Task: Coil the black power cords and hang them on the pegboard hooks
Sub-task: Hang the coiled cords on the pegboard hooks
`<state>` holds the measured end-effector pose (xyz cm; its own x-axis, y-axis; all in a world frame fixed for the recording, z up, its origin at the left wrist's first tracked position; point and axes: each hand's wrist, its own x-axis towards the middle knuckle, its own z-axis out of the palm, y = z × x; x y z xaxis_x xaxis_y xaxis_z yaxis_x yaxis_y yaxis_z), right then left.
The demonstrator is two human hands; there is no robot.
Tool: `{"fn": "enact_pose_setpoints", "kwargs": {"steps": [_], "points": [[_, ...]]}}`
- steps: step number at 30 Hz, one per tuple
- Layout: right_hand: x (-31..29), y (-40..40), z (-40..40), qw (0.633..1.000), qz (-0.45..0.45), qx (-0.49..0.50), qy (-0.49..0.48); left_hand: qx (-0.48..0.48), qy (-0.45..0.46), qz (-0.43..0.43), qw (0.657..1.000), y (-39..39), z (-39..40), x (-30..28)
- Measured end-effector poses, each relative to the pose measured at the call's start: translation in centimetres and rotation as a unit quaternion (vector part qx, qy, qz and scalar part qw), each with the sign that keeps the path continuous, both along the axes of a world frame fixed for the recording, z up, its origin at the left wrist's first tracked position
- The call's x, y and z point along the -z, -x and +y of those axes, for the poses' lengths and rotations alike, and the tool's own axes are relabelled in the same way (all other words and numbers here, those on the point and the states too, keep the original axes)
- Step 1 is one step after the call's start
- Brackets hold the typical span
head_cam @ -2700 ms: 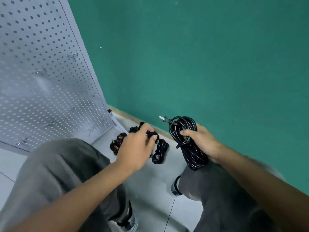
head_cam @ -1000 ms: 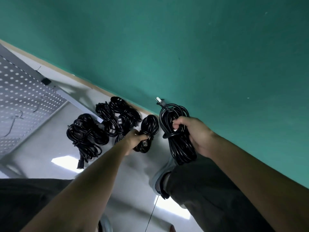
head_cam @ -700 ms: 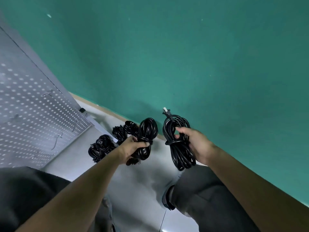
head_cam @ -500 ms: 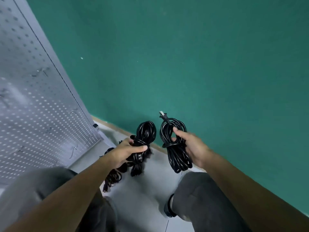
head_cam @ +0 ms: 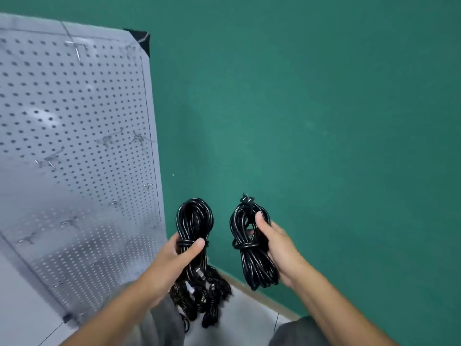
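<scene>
two coiled black cords are held up in front of a green wall (head_cam: pixel 324 121), one in each hand. the left hand (head_cam: pixel 172 263) grasps the left cord (head_cam: pixel 194 221) at its wrapped middle, thumb lying across the binding turns, the loop standing up above the fist and the tail hanging below. the right hand (head_cam: pixel 277 243) grasps the right cord (head_cam: pixel 252 245) from the side, thumb pressed on the upper loop, fingers curled behind it; a plug (head_cam: pixel 247 199) sticks up at the top of this coil. the two bundles are near each other but apart. below the left hand, more cords (head_cam: pixel 207 300) lie piled on the pale floor (head_cam: pixel 249 318) by the foot of the wall. a grey pegboard (head_cam: pixel 74 146) stands to the left, with several bare metal hooks (head_cam: pixel 109 139) scattered over it. grey trouser legs show at the bottom edge.
</scene>
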<state>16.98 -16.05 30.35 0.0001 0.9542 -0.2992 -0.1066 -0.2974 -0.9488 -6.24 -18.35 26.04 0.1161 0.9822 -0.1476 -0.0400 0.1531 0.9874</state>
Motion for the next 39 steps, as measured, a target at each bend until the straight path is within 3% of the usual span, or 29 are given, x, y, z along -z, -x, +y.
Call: {"fn": "enact_pose_setpoints", "kwargs": {"steps": [10, 17, 20, 34, 39], "points": [[-8.4, 6.8, -7.9, 0.993, 0.046, -0.093, -0.052, -0.109, -0.045, -0.033, 0.992, 5.2, -11.1, -8.6], [-11.6, 11.7, -12.7, 0.984, 0.036, -0.137, -0.112, -0.193, -0.036, -0.045, 0.979, 9.7, -18.2, -10.6], [-12.7, 13.7, -14.1, 0.981, 0.035, -0.138, -0.13, -0.214, -0.082, -0.048, 0.972, 11.9, -19.8, -11.8], [-15.8, 19.2, -14.2, 0.974, 0.015, -0.159, -0.162, -0.291, -0.224, 0.003, 0.93, 20.2, -15.0, -21.9], [-16.3, 20.2, -13.7, 0.973, 0.006, -0.159, -0.165, -0.292, -0.233, 0.02, 0.927, 22.8, -11.5, -23.1]]}}
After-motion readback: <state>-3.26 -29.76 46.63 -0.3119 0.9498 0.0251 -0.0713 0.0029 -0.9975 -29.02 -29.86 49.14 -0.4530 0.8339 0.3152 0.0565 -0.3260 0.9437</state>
